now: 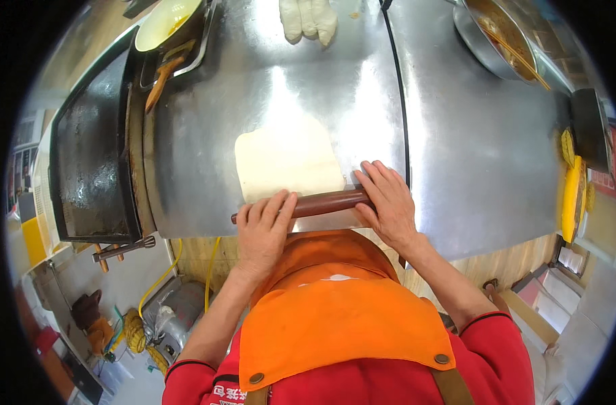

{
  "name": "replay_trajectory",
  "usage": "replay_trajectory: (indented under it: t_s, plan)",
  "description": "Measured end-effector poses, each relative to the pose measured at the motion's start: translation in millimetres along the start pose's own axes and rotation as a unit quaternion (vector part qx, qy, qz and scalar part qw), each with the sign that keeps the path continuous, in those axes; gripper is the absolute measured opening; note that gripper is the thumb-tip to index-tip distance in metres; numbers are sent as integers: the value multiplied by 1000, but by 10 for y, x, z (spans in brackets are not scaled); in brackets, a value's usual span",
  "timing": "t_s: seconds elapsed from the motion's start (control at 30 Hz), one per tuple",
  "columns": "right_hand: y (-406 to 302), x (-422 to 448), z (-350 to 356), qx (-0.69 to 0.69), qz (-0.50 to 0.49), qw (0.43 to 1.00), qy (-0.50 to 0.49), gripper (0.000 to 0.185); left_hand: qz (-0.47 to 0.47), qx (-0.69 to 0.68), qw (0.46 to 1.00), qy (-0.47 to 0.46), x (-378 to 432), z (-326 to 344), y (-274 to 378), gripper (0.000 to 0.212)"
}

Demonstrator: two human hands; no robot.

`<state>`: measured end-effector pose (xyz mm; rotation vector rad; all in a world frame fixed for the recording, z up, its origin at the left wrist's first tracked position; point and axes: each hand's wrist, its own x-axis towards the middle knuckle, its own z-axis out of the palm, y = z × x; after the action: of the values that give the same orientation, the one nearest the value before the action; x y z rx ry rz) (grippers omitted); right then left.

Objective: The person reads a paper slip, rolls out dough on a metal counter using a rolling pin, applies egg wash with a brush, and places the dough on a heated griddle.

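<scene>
A dark wooden rolling pin [331, 203] lies across the near edge of a flat, pale sheet of dough [290, 162]. Over the pin's left part rests my left hand [264, 233], its fingers pointing away from me and the pin's tip showing beyond them. My right hand [390, 210] holds the other end, thumb on the near side and fingers stretched forward past it. Beneath the dough is a stainless steel worktop [201, 152]. Farther off, several pale dough rolls [308, 20] lie side by side.
To the left is a black flat griddle [93, 147], with a bowl of yellow liquid [167, 23] and a wooden-handled brush [161, 83] behind it. A metal bowl with chopsticks [495, 40] stands at the back right. A dark seam [403, 111] divides the worktop.
</scene>
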<state>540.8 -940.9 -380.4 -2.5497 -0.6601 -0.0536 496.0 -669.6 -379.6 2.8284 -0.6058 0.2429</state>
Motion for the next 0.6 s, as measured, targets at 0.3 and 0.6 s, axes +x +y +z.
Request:
replay_trajectory:
  t_s: [0.3, 0.6]
  plan:
    - [93, 478, 139, -43, 15, 998, 40, 51, -48, 12, 998, -38, 302, -98, -340, 62]
    - [640, 1872, 268, -106, 29, 975, 193, 49, -56, 33, 989, 130, 1568, 288, -1146, 52]
